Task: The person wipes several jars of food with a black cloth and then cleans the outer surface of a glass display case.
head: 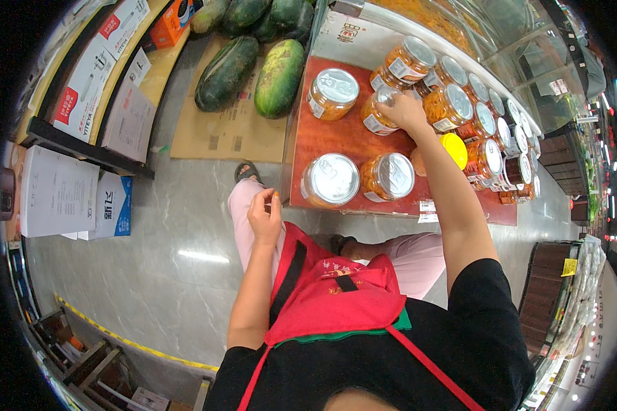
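Note:
My right hand (405,109) grips a clear jar (378,115) of orange shredded food by its silvery lid; the jar leans slightly on a red board (334,138). Close behind the hand stands a pair of stacked jars (409,60). Beneath my forearm a jar with a yellow lid (453,150) is partly hidden. Single jars stand on the board's left side: one at the back (333,95), one at the front corner (331,180) and another beside it (387,177). Near my left knee my left hand (266,218) hangs with loosely bent fingers and nothing visible in it.
Several more jars (486,123) crowd the board's right side, against a glass display case (514,56). Winter melons (279,79) lie on flattened cardboard (226,133) to the left. Shelves with boxed goods (85,90) line the far left, with cartons (59,192) below.

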Motion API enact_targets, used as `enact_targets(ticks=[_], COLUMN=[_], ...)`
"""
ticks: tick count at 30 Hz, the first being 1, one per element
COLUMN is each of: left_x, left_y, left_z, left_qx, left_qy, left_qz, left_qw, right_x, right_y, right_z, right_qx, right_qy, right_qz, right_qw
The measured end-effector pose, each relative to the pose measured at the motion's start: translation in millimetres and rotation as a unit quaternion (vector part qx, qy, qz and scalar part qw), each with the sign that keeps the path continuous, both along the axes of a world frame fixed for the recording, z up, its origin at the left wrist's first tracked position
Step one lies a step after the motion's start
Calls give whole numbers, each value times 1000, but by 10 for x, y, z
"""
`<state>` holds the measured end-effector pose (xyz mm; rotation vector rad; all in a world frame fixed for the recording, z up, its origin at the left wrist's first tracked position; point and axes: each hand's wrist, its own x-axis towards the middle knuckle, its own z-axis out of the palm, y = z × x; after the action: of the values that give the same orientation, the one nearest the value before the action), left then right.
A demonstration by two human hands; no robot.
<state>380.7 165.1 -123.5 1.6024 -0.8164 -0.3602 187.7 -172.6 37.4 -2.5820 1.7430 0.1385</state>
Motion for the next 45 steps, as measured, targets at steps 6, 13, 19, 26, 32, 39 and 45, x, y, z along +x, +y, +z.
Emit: enact_targets(ticks=[6, 13, 19, 26, 32, 39, 45], left_x=[25, 2, 15, -36, 15, 16, -2], left_y=[39, -23, 46, 24, 85, 99, 62], left_z=[-15, -73, -28, -40, -149, -128, -178], left_qx=[10, 2, -12, 10, 31, 38, 49], left_qy=[15, 12, -14, -10, -16, -27, -43], left_qz=[5, -12, -1, -26, -29, -36, -38], left_qw=[1000, 1000, 1000, 1000, 999, 998, 997], right_x=[-42, -209, -345, -734, -940, -1167, -1145], right_y=[18, -21, 1083, 1495, 1421, 1504, 1596], right_z=[-202, -334, -223, -234, -154, -115, -198], right_qx=[-78, -83, -9, 22, 41, 58, -21], right_qy=[-84, -123, -173, -162, -127, -100, -152], right_qz=[-13, 4, 59, 65, -29, -47, -39], right_qw=[993, 989, 983, 984, 991, 992, 987])
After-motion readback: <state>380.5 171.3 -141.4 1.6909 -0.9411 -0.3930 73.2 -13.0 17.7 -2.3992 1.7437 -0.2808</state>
